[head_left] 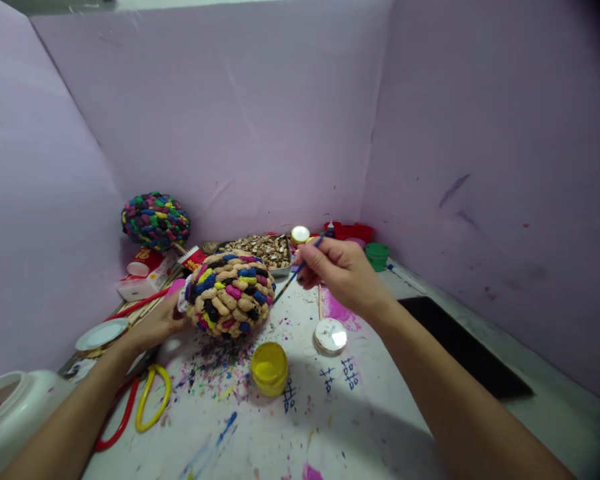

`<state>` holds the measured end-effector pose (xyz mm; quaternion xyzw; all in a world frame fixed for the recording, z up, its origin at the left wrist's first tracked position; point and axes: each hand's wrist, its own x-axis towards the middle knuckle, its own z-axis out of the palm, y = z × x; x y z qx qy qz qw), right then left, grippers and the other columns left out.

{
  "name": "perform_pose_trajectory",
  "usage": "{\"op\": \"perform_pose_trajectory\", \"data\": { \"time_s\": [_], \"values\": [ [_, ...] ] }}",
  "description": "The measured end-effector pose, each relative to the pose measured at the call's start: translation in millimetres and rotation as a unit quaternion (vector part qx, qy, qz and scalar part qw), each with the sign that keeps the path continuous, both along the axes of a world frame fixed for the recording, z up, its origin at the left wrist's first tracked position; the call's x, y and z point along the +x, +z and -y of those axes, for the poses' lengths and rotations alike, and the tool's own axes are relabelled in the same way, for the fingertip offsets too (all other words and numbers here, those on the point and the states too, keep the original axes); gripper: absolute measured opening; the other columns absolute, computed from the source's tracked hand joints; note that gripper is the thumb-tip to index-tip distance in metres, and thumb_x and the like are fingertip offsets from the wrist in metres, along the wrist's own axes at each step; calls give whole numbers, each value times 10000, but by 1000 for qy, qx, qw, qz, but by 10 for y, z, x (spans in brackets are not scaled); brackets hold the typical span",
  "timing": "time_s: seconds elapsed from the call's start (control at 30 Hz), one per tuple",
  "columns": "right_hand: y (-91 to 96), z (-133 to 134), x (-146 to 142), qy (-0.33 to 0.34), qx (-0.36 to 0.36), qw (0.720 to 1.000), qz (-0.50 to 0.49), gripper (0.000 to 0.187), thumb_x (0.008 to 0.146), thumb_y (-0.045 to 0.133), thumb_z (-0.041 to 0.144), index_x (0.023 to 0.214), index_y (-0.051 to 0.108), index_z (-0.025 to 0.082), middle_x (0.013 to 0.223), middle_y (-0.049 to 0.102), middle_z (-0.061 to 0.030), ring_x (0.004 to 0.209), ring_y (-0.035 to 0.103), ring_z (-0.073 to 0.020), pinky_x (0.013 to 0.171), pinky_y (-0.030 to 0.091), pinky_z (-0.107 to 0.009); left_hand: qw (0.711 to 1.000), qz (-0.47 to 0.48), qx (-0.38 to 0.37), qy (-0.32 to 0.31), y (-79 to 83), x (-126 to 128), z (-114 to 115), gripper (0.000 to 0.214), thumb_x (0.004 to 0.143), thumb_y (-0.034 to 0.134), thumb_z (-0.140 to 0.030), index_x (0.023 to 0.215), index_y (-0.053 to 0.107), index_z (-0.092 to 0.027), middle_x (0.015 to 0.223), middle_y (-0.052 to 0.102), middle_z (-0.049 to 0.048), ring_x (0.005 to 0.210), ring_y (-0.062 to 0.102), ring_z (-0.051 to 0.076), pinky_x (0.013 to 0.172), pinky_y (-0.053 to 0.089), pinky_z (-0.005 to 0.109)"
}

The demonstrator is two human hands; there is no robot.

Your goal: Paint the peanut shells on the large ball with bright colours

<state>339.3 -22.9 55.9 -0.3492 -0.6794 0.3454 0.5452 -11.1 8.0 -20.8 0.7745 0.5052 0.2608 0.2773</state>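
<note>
My right hand (337, 270) pinches a thin blue paintbrush (300, 268), whose tip points down-left at a ball covered in peanut shells (230, 293). Some shells are painted blue, pink, yellow and black, others are bare. My left hand (163, 320) grips the ball's left side and steadies it on the paint-spattered white table (290, 433). An open pot of yellow paint (269, 368) stands just in front of the ball, and a white lid (331, 335) lies to its right.
A fully painted shell ball (156, 221) sits at the back left. A tray of bare shells (267, 251) lies behind, with paint pots (377, 255) beside it. Yellow-and-red scissors (147, 400), a white jar (17, 410) and a black mat (460, 347) flank the work area.
</note>
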Motion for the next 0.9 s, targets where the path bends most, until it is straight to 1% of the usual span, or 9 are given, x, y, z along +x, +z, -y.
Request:
{"op": "perform_pose_trajectory", "data": {
  "time_s": [0.1, 0.2, 0.47, 0.6, 0.7, 0.8, 0.9],
  "values": [
    [-10, -33, 8, -58, 42, 995, -75, 276, 849, 519, 378, 706, 612, 160, 562, 619, 0, 494, 597, -109, 476, 503, -230, 1000, 14, 0, 5, -10, 4, 5, 783, 724, 676, -439, 1369, 333, -155, 1366, 505, 113, 1256, 446, 342, 998, 438, 436],
    [-48, -52, -13, -74, 77, 990, -90, 281, 855, 533, 396, 737, 615, 154, 589, 640, -6, 520, 622, -113, 513, 537, -238, 1000, 23, 5, 13, -24, 3, 3, 798, 715, 686, -449, 1371, 332, -163, 1380, 495, 109, 1243, 466, 324, 976, 460, 419],
    [-145, -79, -63, -89, 107, 988, -72, 267, 882, 507, 377, 771, 613, 159, 630, 650, -19, 555, 639, -125, 561, 558, -271, 999, 42, -7, 3, -33, -11, -12, 785, 712, 695, -482, 1345, 364, -158, 1375, 496, 121, 1251, 464, 323, 985, 452, 408],
    [-176, -73, -104, -89, 121, 986, -74, 254, 885, 503, 351, 785, 625, 152, 657, 651, -27, 576, 645, -130, 566, 565, -278, 1000, 15, 20, 9, -39, -24, -26, 768, 722, 687, -467, 1347, 371, -152, 1377, 491, 127, 1237, 475, 327, 1015, 417, 430],
    [-198, -70, -127, -84, 134, 984, -83, 258, 886, 501, 354, 787, 630, 153, 698, 657, -32, 593, 649, -127, 567, 570, -272, 1000, 9, 17, 4, -46, -37, -43, 760, 727, 680, -458, 1355, 372, -162, 1365, 508, 126, 1230, 482, 334, 1010, 419, 450],
    [-222, -80, -131, -89, 140, 984, -66, 261, 892, 494, 362, 799, 629, 159, 684, 657, -26, 591, 647, -129, 571, 564, -275, 1000, 16, 10, -3, -45, -36, -47, 795, 716, 692, -448, 1373, 349, -162, 1378, 495, 129, 1244, 467, 341, 1009, 421, 448],
    [-233, -97, -119, -104, 142, 983, -46, 269, 896, 487, 364, 791, 625, 159, 670, 660, -30, 591, 647, -136, 572, 552, -279, 1000, 24, 15, 4, -35, -13, -30, 787, 710, 699, -440, 1364, 363, -161, 1381, 490, 128, 1245, 464, 342, 1011, 421, 446]
  ]
}}
